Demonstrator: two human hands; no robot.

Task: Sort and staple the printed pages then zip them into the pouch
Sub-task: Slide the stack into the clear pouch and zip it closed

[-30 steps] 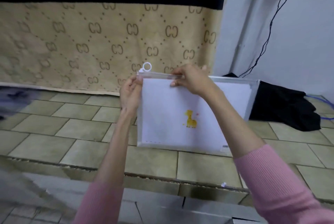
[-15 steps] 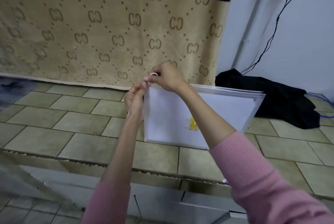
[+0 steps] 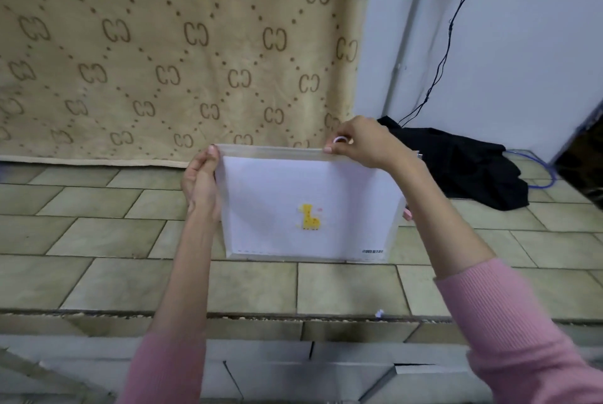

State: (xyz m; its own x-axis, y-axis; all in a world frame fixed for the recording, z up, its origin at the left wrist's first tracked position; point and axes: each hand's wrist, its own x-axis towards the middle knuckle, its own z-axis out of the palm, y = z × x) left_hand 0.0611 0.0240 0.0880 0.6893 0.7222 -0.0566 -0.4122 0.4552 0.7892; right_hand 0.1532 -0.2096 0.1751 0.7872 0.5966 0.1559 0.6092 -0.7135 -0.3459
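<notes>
Held upright above the tiled floor (image 3: 98, 234), the pouch (image 3: 293, 204) has its left top corner pinched by the left hand (image 3: 200, 185) while the right hand (image 3: 362, 142) pinches the zip ring (image 3: 339, 140); a paper edge could likely jam the slider.

Open tiled floor (image 3: 107, 234) left of and below the pouch (image 3: 310, 207) I'm holding up. Patterned blanket (image 3: 163, 61) walls off the far edge. Black cloth heap (image 3: 463, 168) and blue cable (image 3: 548, 175) crowd the far-right corner, just behind my right hand (image 3: 365, 142).
</notes>
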